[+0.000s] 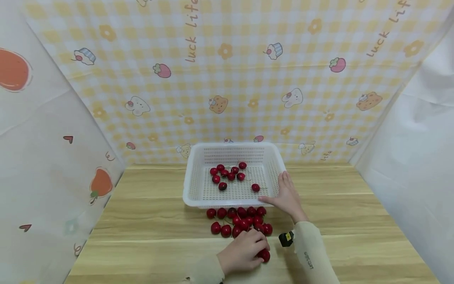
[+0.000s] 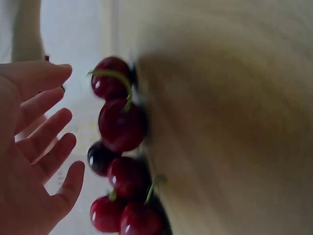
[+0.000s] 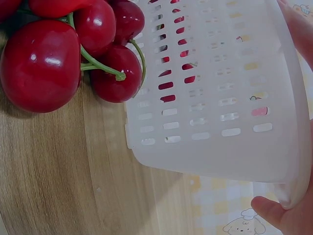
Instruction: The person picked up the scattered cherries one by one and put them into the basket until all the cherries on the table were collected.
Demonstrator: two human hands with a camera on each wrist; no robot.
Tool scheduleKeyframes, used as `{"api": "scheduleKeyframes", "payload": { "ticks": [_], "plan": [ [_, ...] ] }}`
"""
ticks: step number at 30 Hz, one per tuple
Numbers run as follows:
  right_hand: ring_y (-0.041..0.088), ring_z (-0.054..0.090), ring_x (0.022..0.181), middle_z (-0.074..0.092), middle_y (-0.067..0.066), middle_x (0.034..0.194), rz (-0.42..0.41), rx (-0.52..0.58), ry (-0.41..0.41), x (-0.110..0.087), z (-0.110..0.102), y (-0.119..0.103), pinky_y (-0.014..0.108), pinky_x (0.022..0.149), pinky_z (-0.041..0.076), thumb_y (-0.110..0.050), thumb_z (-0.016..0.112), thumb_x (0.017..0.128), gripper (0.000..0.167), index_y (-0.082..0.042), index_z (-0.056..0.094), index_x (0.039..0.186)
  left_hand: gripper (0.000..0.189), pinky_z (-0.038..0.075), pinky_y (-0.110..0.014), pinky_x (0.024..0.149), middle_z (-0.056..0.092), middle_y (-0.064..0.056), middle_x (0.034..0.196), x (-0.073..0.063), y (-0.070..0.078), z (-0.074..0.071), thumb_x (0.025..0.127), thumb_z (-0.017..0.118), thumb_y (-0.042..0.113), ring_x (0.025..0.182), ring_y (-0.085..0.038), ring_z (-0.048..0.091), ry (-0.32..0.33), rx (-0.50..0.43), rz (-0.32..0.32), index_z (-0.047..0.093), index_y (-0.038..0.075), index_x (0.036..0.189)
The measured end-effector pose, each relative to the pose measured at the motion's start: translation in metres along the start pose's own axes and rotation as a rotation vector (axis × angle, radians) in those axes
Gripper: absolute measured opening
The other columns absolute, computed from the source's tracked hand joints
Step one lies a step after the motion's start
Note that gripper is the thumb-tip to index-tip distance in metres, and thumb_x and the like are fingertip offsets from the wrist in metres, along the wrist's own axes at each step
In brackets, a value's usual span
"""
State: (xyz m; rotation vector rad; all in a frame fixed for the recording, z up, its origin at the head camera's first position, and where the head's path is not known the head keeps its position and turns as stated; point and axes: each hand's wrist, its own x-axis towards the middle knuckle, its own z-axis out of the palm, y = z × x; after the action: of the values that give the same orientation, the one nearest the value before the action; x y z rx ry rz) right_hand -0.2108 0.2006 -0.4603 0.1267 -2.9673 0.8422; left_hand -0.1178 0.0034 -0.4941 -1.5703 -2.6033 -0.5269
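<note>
A white plastic basket (image 1: 193,203) holds several red cherries (image 1: 231,176) on its slotted floor. More cherries (image 1: 226,230), some with green stems, lie in a cluster along its near side. My right hand (image 1: 286,197) grips the basket's near right corner, the thumb on the front rim and the fingers along the right side. In the right wrist view, a fingertip (image 3: 266,208) bends around the rim. My left hand (image 1: 244,250) is at the cluster's near edge, beside a cherry (image 1: 264,255). Its spread, loosely bent fingers hold nothing in the left wrist view.
A wood-grain table (image 1: 149,221) lies under everything. At the back hangs a yellow checked cloth (image 1: 227,79), close behind the basket, with pale cloths (image 1: 418,138) at both sides. A small black device (image 1: 285,239) is at the right sleeve.
</note>
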Motion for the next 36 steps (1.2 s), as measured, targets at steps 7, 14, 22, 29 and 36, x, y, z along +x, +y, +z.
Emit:
{"api": "scheduleKeyframes", "payload": {
  "ticks": [7,14,22,29,36],
  "plan": [
    [0.036,0.002,0.138,0.003,0.025,0.148,-0.004,0.007,0.000,0.001,0.000,0.001,0.054,0.108,0.014,-0.069,0.067,0.059,0.125,0.009,0.013,0.141,0.027,0.038,-0.014,0.071,0.058,0.011,0.104,0.006,0.003,0.011,0.077,0.070,0.031,0.094,-0.003,0.048,-0.082,0.081,0.018,0.062,0.027,0.103],
    [0.037,0.004,0.137,0.004,0.026,0.148,-0.004,0.007,0.008,0.000,0.001,0.001,0.054,0.108,0.015,-0.069,0.067,0.059,0.125,0.010,0.013,0.140,0.015,0.035,-0.011,0.066,0.058,0.014,0.096,0.009,0.003,0.019,0.080,0.068,0.024,0.086,0.000,0.048,-0.107,0.054,0.036,0.064,0.027,0.095],
    [0.037,0.003,0.137,0.004,0.027,0.148,-0.006,-0.001,0.004,0.000,0.000,0.001,0.054,0.108,0.014,-0.068,0.068,0.059,0.125,0.010,0.013,0.140,0.015,0.033,-0.008,0.065,0.057,0.015,0.094,0.009,0.001,0.023,0.079,0.068,0.023,0.086,0.001,0.050,-0.098,0.058,0.063,0.064,0.028,0.093],
    [0.037,0.003,0.137,0.004,0.025,0.149,0.002,0.012,0.005,0.000,0.000,0.000,0.055,0.108,0.015,-0.068,0.068,0.060,0.124,0.009,0.014,0.141,0.019,0.038,-0.006,0.079,0.058,0.011,0.098,0.011,0.002,0.021,0.079,0.069,0.021,0.090,0.002,0.050,-0.086,-0.025,0.098,0.065,0.023,0.097],
    [0.037,0.002,0.137,0.004,0.026,0.148,-0.005,0.006,0.000,0.000,0.000,0.001,0.055,0.108,0.014,-0.067,0.068,0.060,0.124,0.009,0.013,0.141,0.017,0.036,-0.003,0.086,0.057,0.009,0.104,0.012,0.006,0.008,0.083,0.065,0.018,0.095,0.002,0.049,-0.047,-0.116,0.117,0.064,0.018,0.100]
  ]
}}
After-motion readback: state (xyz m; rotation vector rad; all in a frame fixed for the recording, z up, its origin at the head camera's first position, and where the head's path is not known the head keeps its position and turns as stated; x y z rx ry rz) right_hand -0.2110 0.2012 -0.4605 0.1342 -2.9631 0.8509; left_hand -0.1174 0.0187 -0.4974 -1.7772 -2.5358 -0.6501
